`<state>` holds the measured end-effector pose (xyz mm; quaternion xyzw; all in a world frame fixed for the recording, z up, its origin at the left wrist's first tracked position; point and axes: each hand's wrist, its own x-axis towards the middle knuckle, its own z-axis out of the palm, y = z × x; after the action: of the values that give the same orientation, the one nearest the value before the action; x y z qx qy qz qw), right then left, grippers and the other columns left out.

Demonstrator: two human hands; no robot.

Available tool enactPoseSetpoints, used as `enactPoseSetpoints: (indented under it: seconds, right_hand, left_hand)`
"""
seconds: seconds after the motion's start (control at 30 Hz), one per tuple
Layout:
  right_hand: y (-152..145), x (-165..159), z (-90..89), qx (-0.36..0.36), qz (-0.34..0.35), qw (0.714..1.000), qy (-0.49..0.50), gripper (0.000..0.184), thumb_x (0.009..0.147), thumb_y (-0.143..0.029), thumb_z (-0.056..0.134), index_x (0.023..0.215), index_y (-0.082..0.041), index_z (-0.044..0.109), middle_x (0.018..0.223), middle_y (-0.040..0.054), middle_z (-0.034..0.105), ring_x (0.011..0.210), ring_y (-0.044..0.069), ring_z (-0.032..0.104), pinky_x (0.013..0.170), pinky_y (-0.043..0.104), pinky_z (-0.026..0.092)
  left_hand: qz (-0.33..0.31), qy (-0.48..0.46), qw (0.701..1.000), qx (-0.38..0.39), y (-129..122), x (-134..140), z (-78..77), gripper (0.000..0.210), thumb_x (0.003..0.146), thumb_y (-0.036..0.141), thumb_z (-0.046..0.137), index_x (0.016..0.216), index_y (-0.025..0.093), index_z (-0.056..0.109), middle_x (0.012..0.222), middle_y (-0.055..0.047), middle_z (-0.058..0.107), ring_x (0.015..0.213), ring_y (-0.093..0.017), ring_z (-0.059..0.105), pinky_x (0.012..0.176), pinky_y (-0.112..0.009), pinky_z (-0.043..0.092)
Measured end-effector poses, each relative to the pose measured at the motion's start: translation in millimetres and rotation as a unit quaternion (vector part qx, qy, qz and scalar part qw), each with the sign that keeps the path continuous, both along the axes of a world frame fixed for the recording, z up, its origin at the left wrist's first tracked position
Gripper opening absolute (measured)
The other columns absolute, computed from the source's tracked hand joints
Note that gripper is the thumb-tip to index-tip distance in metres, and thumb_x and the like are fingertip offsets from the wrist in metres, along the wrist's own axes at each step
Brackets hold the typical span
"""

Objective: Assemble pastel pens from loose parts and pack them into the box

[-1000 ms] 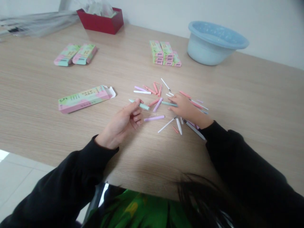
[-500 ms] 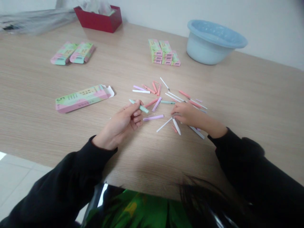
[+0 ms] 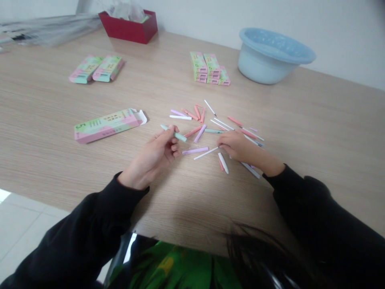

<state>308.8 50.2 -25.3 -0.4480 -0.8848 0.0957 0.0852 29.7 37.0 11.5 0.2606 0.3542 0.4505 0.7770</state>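
Between the thumb and fingers of my left hand [image 3: 161, 154] is a mint-green pen barrel [image 3: 177, 135], held above the table and slanting down to the right. My right hand [image 3: 236, 145] is closed in a pinch on one end of a thin white pen refill [image 3: 206, 153], whose other end points left. Just below that hand lies a white pen barrel [image 3: 223, 163], with a small coral piece beside it. Purple barrels [image 3: 195, 151], coral pen parts [image 3: 192, 131], a green piece [image 3: 214, 131] and several more white refills [image 3: 221, 123] are scattered around and between my hands.
An open-ended pastel carton [image 3: 105, 125] lies to the left. Behind it are two flat cartons [image 3: 106, 69]. Small cartons [image 3: 210, 66] are stacked at the back, near a blue basin [image 3: 269, 60]. A red box [image 3: 129, 30] with clear plastic stands far left.
My right hand now has the white refill lifted apart from the white barrel, and the refill has turned flatter. The left hand keeps its hold on the green barrel.
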Motion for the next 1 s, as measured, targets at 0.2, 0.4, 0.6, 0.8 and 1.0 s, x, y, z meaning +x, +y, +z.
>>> enactPoseSetpoints:
  seconds: [0.2, 0.4, 0.6, 0.8, 1.0]
  right_hand:
    - [-15.3, 1.1, 28.7, 0.012, -0.071, 0.994, 0.085, 0.019, 0.092, -0.016, 0.050, 0.087, -0.019, 0.068, 0.091, 0.0073, 0.073, 0.088, 0.023, 0.064, 0.083, 0.037, 0.042]
    - [-49.8, -17.5, 50.7, -0.015, -0.103, 0.970, 0.219, 0.013, 0.090, -0.015, 0.055, 0.082, -0.021, 0.063, 0.084, 0.0028, 0.070, 0.082, 0.020, 0.062, 0.078, 0.033, 0.043]
    - [-78.7, -29.9, 42.0, -0.001, -0.089, 0.974, 0.209, 0.023, 0.097, -0.015, 0.051, 0.079, -0.021, 0.064, 0.080, 0.0018, 0.070, 0.082, 0.019, 0.063, 0.094, 0.041, 0.038]
    - [-90.8, -27.4, 30.5, 0.036, -0.097, 0.961, 0.257, 0.014, 0.096, -0.018, 0.056, 0.098, -0.025, 0.068, 0.090, 0.0019, 0.074, 0.087, 0.020, 0.067, 0.109, 0.049, 0.035]
    - [-96.4, -37.9, 23.4, 0.069, -0.053, 0.960, 0.265, 0.024, 0.096, -0.016, 0.055, 0.109, -0.024, 0.073, 0.098, 0.0065, 0.076, 0.093, 0.021, 0.068, 0.088, 0.040, 0.049]
  left_hand:
    - [-0.017, 0.009, 0.999, 0.044, -4.5, 8.0, 0.9, 0.027, 0.098, 0.028, 0.058, 0.074, 0.016, 0.054, 0.069, 0.001, 0.055, 0.058, -0.010, 0.055, 0.051, -0.019, 0.045]
    - [-0.124, -0.016, 0.977, 0.172, -21.0, 17.0, -0.9, 0.027, 0.087, 0.040, 0.074, 0.091, 0.020, 0.057, 0.054, 0.011, 0.032, 0.043, -0.005, 0.025, 0.044, -0.016, 0.027]
    - [-0.129, 0.025, 0.962, 0.238, -36.4, 25.2, -3.1, 0.028, 0.087, 0.043, 0.074, 0.085, 0.017, 0.064, 0.052, 0.009, 0.034, 0.045, -0.007, 0.028, 0.047, -0.022, 0.025]
    - [-0.088, 0.064, 0.962, 0.250, -41.5, 32.3, 1.8, 0.028, 0.088, 0.045, 0.072, 0.079, 0.020, 0.063, 0.050, 0.009, 0.038, 0.045, -0.008, 0.031, 0.050, -0.025, 0.029]
    - [-0.086, 0.050, 0.962, 0.253, -44.1, 38.3, 4.3, 0.031, 0.089, 0.044, 0.072, 0.076, 0.018, 0.060, 0.051, 0.009, 0.038, 0.046, -0.007, 0.032, 0.051, -0.023, 0.030]
